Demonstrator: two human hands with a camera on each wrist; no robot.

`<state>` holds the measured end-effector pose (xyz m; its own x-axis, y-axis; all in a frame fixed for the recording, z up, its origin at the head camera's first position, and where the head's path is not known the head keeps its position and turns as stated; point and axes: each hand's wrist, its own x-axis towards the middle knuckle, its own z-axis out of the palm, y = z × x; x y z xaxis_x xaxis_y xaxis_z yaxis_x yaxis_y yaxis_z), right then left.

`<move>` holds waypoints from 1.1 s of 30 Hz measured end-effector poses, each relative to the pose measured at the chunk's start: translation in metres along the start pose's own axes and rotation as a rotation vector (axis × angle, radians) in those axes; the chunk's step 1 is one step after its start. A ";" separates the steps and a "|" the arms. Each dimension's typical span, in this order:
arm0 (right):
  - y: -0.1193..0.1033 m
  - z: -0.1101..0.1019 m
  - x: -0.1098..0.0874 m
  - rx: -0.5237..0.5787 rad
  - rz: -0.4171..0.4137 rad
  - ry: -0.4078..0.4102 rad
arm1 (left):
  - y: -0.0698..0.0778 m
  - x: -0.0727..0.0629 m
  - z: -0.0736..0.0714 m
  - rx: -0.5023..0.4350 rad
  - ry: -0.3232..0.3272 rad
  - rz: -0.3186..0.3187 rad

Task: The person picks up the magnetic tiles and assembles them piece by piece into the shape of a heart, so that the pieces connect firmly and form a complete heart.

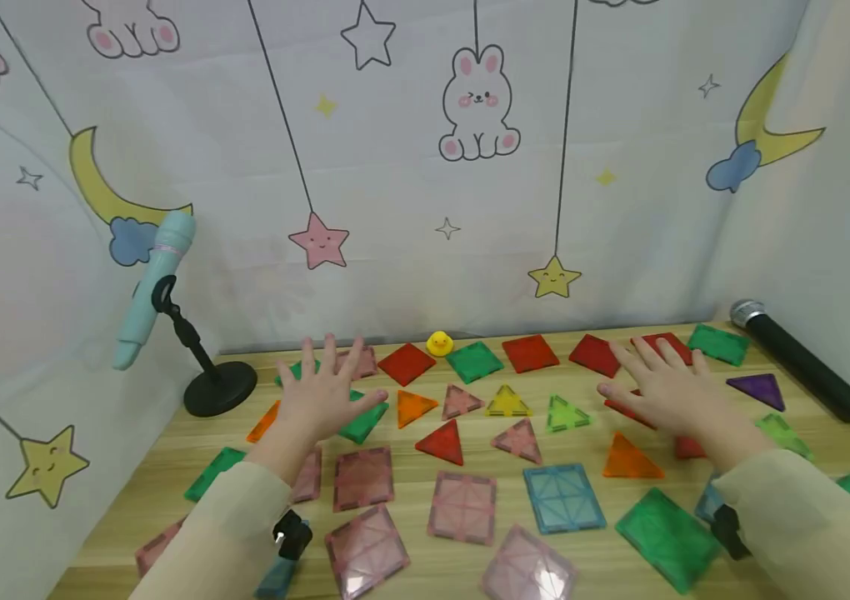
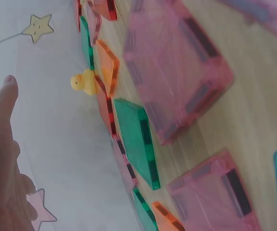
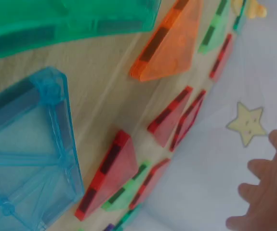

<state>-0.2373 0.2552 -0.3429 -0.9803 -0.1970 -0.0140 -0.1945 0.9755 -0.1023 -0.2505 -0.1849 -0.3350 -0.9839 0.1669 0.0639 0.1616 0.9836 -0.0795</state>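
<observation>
My left hand (image 1: 318, 398) hovers over the left side of the table, fingers spread and holding nothing. Beside its thumb lies a green square tile (image 1: 363, 419), with pink square tiles (image 1: 362, 478) nearer to me. My right hand (image 1: 668, 393) is spread the same way over the right side, partly covering red tiles (image 1: 623, 407) beneath it. An orange triangle tile (image 1: 632, 458) lies just left of the right wrist. Between the hands are a yellow triangle (image 1: 507, 402), a light green triangle (image 1: 566, 414) and a blue square tile (image 1: 563, 497). In the wrist views both hands (image 2: 1, 159) (image 3: 268, 183) appear empty.
A light blue microphone (image 1: 155, 283) on a black stand (image 1: 220, 388) is at the back left. A black microphone (image 1: 803, 362) lies at the right edge. A small yellow duck (image 1: 440, 343) sits by the patterned backdrop (image 1: 395, 167). Several tiles cover the wooden table (image 1: 410, 533).
</observation>
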 end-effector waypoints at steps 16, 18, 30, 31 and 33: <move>-0.042 0.023 -0.038 0.090 -0.373 0.114 | 0.032 -0.043 0.010 -0.173 0.039 0.350; -0.046 0.026 -0.041 0.145 -0.389 0.071 | 0.034 -0.046 0.013 -0.258 -0.001 0.404; -0.079 0.047 -0.065 0.331 -0.645 -0.179 | 0.050 -0.052 0.030 -0.510 -0.309 0.559; -0.082 0.049 -0.068 0.334 -0.665 -0.191 | 0.052 -0.053 0.032 -0.497 -0.324 0.567; -0.088 0.053 -0.072 0.355 -0.716 -0.206 | 0.055 -0.053 0.035 -0.470 -0.348 0.583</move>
<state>-0.1477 0.1784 -0.3861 -0.5902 -0.8072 -0.0045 -0.7141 0.5248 -0.4633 -0.1922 -0.1420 -0.3779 -0.6872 0.7045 -0.1773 0.5922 0.6847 0.4249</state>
